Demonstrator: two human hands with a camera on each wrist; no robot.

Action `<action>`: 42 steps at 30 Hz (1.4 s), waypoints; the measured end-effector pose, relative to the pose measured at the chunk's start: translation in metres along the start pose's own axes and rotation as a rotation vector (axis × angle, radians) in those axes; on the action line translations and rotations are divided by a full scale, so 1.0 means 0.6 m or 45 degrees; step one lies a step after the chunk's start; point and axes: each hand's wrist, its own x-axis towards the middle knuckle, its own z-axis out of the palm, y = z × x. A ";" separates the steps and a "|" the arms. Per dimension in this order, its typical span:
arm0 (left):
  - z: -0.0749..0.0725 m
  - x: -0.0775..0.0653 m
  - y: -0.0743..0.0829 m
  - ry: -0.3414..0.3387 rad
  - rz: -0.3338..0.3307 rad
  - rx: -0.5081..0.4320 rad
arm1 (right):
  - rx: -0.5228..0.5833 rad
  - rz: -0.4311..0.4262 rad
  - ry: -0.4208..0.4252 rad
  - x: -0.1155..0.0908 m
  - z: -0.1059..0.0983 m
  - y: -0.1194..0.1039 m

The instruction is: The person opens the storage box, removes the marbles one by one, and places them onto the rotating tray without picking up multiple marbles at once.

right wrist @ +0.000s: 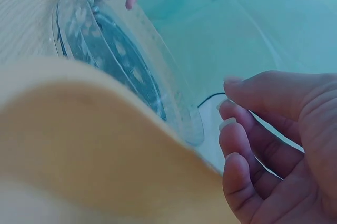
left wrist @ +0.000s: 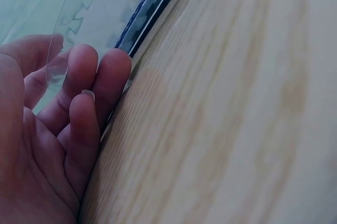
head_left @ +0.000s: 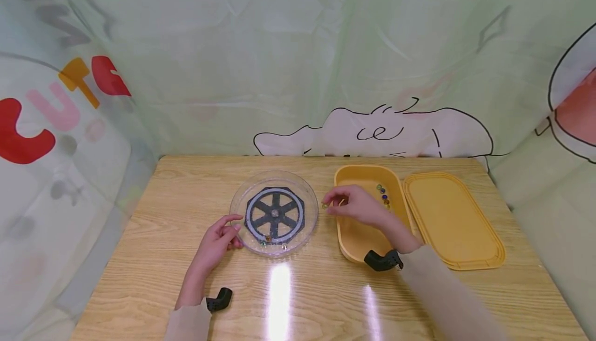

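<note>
A clear round dish (head_left: 313, 227) stands on the table, with a dark six-spoked wheel pattern (head_left: 275, 212) at its middle. Several small glass marbles (head_left: 268, 238) lie near the dish's front edge. My left hand (head_left: 219, 240) holds the dish's left rim with curled fingers; in the left wrist view its clear wall passes among the fingers. Between the dish and a yellow tub (head_left: 342, 237), my right hand (head_left: 356, 204) pinches a yellow-green marble (head_left: 324, 206) at its fingertips. The right wrist view does not show that marble clearly. Inside the tub lie several coloured marbles (head_left: 384, 197).
To the right of the tub, a flat yellow lid (head_left: 453, 219) lies on the wooden table (head_left: 177, 186). A printed cloth (head_left: 223, 72) hangs behind the table and along its sides. The tub's wall (right wrist: 105, 129) fills much of the right wrist view.
</note>
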 end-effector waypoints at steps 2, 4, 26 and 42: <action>0.000 0.000 0.001 0.001 0.000 0.005 | 0.012 -0.005 -0.001 0.003 0.007 -0.003; 0.000 0.000 0.002 0.004 -0.003 0.009 | 0.012 -0.007 0.005 0.007 0.014 -0.004; 0.003 -0.003 0.003 0.033 -0.015 0.041 | -0.025 -0.022 0.009 0.026 0.053 -0.020; 0.003 0.000 0.001 0.034 -0.026 0.010 | -0.119 -0.032 0.020 0.030 0.067 -0.034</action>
